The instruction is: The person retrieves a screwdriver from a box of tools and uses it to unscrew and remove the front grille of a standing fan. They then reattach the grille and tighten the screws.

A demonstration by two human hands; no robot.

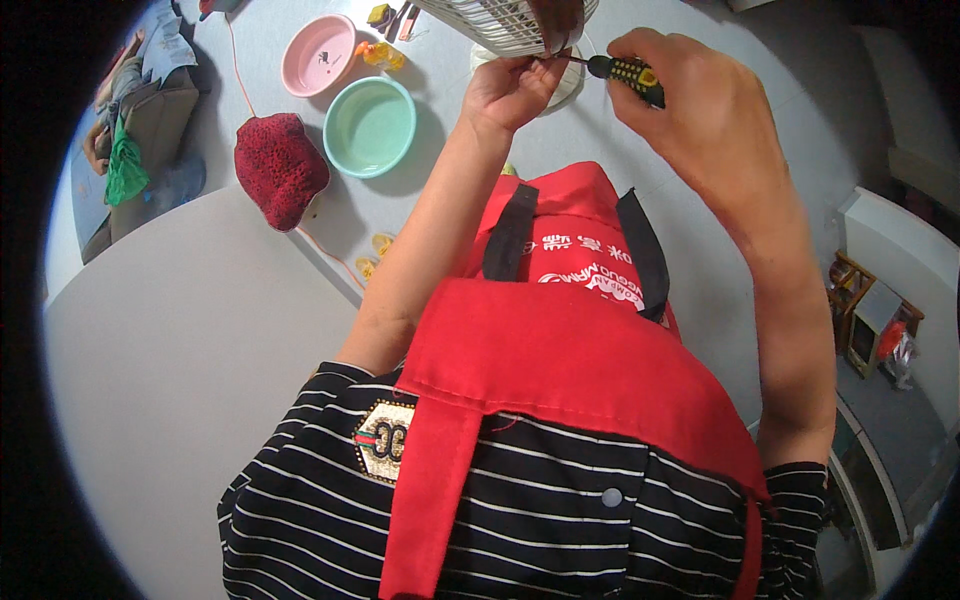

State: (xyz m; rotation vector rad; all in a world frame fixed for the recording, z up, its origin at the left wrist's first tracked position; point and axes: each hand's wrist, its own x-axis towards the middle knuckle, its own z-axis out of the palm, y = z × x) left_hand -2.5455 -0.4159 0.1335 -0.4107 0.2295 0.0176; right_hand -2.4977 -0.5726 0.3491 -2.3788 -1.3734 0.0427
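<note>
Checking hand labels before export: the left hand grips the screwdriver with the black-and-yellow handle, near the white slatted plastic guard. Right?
Wrong hand: the head view shows the right hand gripping the black-and-yellow-handled screwdriver, not the left hand. It is indeed near the white slatted plastic guard.

Your screwdriver (628, 80) has a ridged handle that looks like plastic or rubber, and a thin metal shaft. The white fan guard (490, 22) looks like plastic. You wear a matt cloth apron (580, 350) over a cloth shirt (340, 510). Far left, the green basin (370, 127) is smooth plastic, the cushion (282, 172) rough; your left table (190, 370) looks smooth, matt.
</note>
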